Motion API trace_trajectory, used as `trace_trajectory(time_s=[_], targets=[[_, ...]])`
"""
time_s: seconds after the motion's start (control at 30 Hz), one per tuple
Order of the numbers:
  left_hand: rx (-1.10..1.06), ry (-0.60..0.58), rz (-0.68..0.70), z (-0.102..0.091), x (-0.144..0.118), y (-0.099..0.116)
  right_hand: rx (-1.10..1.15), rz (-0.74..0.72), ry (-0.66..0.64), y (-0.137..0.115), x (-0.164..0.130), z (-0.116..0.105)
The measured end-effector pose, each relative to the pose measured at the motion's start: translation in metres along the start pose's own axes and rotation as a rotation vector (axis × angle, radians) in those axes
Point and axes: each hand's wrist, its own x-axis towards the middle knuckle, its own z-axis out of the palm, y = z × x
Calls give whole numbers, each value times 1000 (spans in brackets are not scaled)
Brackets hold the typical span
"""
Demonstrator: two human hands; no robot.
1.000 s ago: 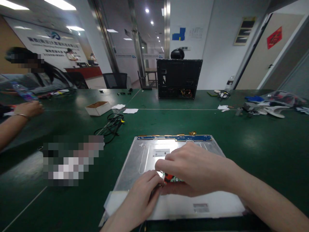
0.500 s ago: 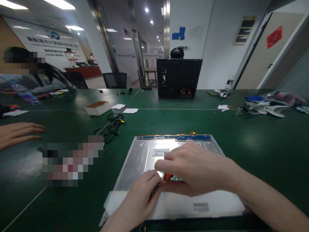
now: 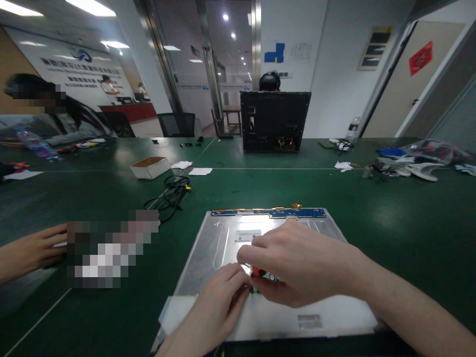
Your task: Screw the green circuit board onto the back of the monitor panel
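With the metal-backed panel point(image 3: 230, 238) lying flat on the green worktop point(image 3: 390, 218), both your hands met at its middle, your right hand point(image 3: 301, 260) pinching a small red-and-green part point(image 3: 262, 273) and your left hand point(image 3: 219, 297) closed against it, the work there apparently unfinished.

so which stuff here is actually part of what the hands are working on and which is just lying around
In hand:
- left hand and right hand, fingertips meeting at a small red and green part
- metal-backed panel under them, with a blue circuit strip on its far edge

Lying about:
- black cable
- open cardboard box
- black computer case
- a co-worker's hand
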Motion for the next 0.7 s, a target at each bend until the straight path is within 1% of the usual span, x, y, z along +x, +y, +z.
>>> trace_trajectory(time_s=[0.5,0.7], targets=[[-10,-11,11,-1,1,0,-37,7,-10,2,0,2],[23,14,20,-1,2,1,-53,8,-13,2,1,1]])
